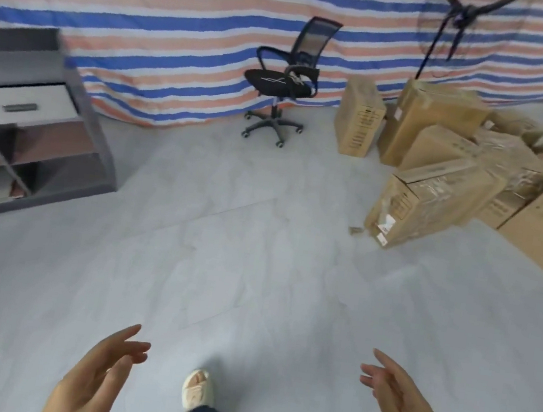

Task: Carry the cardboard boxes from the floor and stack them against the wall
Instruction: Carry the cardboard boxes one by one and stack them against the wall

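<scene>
Neither grip holds anything: the left hand (96, 369) and the right hand (400, 395) are both held out low in front of the person, fingers straight and loosely spread, palms turned toward each other, well apart. Both forearms run off the bottom edge of the view. Between the hands a foot in a pale slipper (198, 390) steps on the floor, with a dark trouser cuff above it.

Much is blurred. The cardboard boxes (435, 206) lie in a loose heap at the right side of the floor (254, 272), several tilted against one another, the farthest ones cut off by the right edge. Their print is too smeared to read; the nearest box shows clear tape and pale labels on its end. One narrow box (359, 117) stands upright just left of the heap, close to the striped tarp (147, 34) that covers the wall.

A black office chair (282, 86) stands before the tarp, left of the boxes. A standing fan (460, 19) rises behind the heap, its head partly cut off. A grey shelf unit (25, 125) sits at the left edge. A broad stretch of pale floor lies between the person and the boxes.
</scene>
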Available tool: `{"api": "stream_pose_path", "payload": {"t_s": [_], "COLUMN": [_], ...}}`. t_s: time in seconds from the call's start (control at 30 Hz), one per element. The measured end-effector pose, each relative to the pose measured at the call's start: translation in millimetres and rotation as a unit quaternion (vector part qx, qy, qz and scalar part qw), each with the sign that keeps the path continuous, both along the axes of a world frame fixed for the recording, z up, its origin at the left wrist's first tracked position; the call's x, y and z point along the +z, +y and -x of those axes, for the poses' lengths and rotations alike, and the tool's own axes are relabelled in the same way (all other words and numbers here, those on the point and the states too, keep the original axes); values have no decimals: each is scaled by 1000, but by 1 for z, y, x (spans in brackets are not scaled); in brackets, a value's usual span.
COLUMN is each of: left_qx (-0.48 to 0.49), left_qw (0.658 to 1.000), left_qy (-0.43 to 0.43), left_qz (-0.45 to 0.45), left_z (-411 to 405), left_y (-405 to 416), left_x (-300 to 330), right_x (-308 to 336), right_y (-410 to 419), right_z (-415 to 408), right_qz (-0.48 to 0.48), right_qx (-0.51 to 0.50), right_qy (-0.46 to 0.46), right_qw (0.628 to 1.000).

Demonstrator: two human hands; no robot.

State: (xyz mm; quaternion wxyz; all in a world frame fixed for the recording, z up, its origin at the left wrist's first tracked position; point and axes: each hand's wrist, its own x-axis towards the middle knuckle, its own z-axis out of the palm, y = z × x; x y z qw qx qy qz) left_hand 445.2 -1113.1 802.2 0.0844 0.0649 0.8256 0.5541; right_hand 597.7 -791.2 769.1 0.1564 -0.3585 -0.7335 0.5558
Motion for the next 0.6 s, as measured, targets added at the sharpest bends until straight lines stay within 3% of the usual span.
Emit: {"api": "stream_pose_path", "payload": {"t_s": [0.37,0.6], "left_qx": [-180,-249], "left_qw": [984,968], "left_qy": [-11,-40], "left_qz": [-6,0], "left_z": [252,335], "left_y": [153,265], "left_x": [23,10], "right_x": [12,0], "right_y": [85,148], "right_z": [167,215], "right_qz": [-23,34], "right_qx": [-125,-215], "right_qy": [13,17], "right_qw": [992,976]}}
